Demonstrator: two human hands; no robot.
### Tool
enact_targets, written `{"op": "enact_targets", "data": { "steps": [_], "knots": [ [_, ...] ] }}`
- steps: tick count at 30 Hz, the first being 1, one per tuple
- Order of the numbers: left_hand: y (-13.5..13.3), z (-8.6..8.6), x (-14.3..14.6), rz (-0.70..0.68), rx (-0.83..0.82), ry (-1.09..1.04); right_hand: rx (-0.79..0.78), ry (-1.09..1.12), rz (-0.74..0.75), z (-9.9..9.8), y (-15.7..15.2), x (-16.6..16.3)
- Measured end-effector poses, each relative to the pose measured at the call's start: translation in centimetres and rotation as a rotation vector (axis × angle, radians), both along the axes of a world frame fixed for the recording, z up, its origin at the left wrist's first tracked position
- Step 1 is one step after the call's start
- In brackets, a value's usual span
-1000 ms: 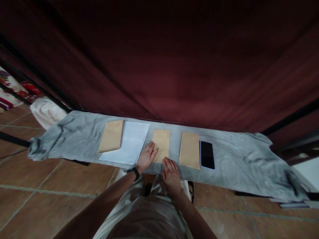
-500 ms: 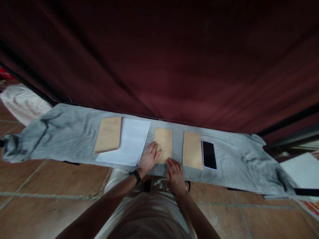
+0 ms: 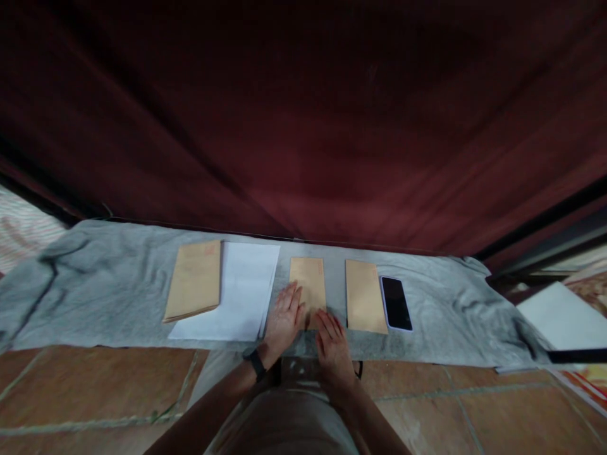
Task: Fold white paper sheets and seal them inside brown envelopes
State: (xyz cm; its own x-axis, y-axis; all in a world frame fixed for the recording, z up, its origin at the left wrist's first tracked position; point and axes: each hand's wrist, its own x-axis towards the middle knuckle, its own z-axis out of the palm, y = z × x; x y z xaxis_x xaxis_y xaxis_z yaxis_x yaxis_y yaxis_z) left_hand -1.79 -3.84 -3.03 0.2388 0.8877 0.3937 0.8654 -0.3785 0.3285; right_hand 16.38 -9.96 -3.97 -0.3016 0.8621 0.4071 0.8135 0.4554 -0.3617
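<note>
**Both hands flat on the middle envelope**

My left hand (image 3: 284,316) lies open, palm down, fingers stretched out and pointing away from me. They rest on the near left part of the middle envelope (image 3: 309,279). My right hand (image 3: 332,341) is open too, flat and gripping nothing, with its fingertips touching the near end of that same envelope. The two hands sit just beside each other, left a little farther out than right. There's a black wristband (image 3: 256,363) on my left wrist.

The middle envelope is tan and lies flat, lengthwise away from me, on the grey cloth (image 3: 104,284) that covers the surface. Just to its right, apart by a strip of cloth, lies a second tan envelope (image 3: 364,296). A dark phone (image 3: 396,303) lies face up right beside that one. On the left is a white sheet of paper (image 3: 241,294), its right edge close by my left hand. A further tan envelope (image 3: 193,279) overlaps the sheet's left side.

A dark red curtain (image 3: 303,126) hangs along the far side of the surface. Near me is brown tiled floor (image 3: 95,392).
</note>
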Motion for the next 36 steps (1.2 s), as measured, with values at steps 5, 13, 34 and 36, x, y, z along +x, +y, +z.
{"op": "enact_targets", "data": {
  "steps": [5, 13, 34, 36],
  "knots": [
    [3.4, 0.6, 3.7, -0.182, -0.065, 0.07, 0.015, -0.076, 0.068, -0.8, 0.5, -0.5],
    [7.4, -0.4, 2.6, -0.102, -0.105, 0.133, -0.051, -0.007, 0.086, 0.3, 0.4, -0.4],
    [-2.2, 1.4, 0.7, -0.105, -0.126, 0.153, 0.012, -0.057, -0.204, -2.0, 14.4, -4.9],
    [-2.2, 1.5, 0.8, -0.102, -0.143, 0.157, 0.009, -0.062, -0.21, -1.9, 14.2, -4.9]
  ]
}}
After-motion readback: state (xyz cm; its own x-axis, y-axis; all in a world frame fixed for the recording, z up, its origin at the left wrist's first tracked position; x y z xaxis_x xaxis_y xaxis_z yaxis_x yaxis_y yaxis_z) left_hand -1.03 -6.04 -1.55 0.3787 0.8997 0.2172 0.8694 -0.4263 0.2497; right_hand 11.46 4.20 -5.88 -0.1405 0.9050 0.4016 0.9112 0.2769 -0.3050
